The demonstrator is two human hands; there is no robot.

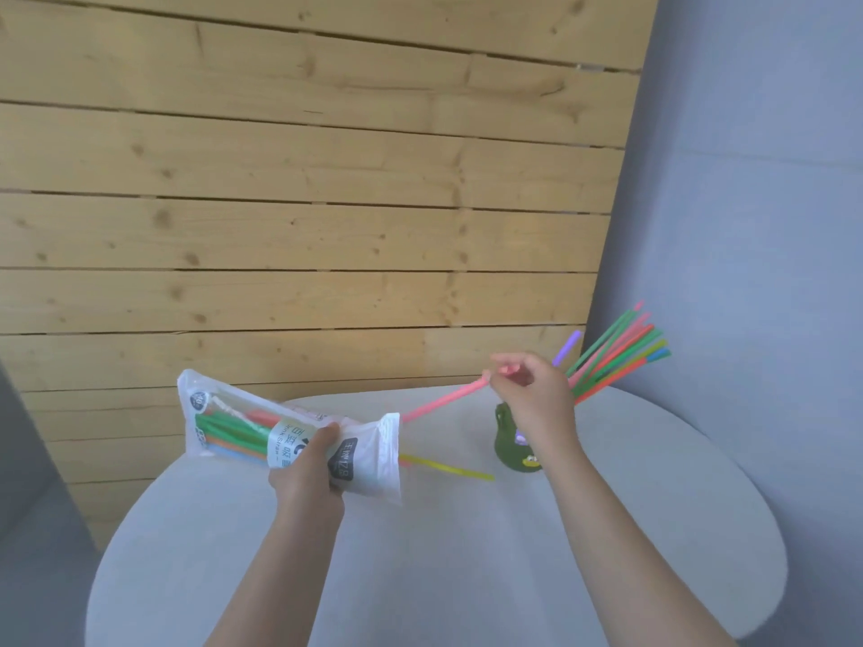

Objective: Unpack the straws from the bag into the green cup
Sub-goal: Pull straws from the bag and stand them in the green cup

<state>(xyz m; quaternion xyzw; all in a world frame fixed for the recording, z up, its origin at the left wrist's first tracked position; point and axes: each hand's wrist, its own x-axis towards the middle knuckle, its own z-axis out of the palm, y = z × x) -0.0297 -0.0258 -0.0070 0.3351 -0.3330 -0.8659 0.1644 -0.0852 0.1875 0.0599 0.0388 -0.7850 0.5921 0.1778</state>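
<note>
Right hand (pixel 532 389) pinches a light, bendy pink plastic straw (pixel 443 398) near its end; left hand (pixel 306 464) grips the crinkly, slippery plastic straw bag (pixel 243 424) mid-body.

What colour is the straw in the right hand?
Pink, the straw pinched by the right hand, head view.

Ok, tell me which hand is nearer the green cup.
Right. The right hand hovers just above the green cup, pinching a pink straw. The left hand is well to the cup's left, holding the bag.
</note>
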